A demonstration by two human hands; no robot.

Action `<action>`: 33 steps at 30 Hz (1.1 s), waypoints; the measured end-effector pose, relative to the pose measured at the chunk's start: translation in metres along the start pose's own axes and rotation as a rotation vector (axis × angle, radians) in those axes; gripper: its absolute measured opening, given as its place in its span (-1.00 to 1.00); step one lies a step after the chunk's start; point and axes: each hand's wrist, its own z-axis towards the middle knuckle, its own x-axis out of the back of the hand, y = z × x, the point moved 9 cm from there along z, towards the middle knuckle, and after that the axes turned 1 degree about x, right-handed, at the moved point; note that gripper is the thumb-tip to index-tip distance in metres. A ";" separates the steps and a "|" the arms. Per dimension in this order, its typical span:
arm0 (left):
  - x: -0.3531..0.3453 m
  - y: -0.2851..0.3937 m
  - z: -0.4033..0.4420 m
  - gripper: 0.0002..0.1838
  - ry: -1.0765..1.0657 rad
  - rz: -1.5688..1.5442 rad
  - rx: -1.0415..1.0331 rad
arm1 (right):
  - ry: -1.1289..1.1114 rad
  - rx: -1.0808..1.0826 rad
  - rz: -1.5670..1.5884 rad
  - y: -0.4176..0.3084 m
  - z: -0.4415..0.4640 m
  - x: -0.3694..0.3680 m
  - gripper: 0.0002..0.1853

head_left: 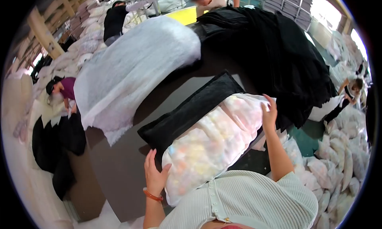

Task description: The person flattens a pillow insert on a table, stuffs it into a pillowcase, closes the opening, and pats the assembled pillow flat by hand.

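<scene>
A plump white see-through cushion insert with multicoloured filling lies slantwise in front of my body. Part of a black fabric cover lies along its far side, flattened and reaching toward the table's middle. At the insert's left end, my left hand has its fingers apart, thumb against the white fabric. At the far right corner, my right hand has its fingers bent around the insert's edge, gripping the white fabric. The near edge of the insert rests against my shirt.
A large heap of black fabric covers the table's right side. White sheet padding lies at the left over the dark table. Several people work around the room. Filled white bags are piled at the right.
</scene>
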 end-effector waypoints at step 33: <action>-0.216 0.228 0.130 -0.47 -0.560 -0.439 -0.567 | -0.653 -0.281 0.298 0.077 -0.094 -0.121 -0.76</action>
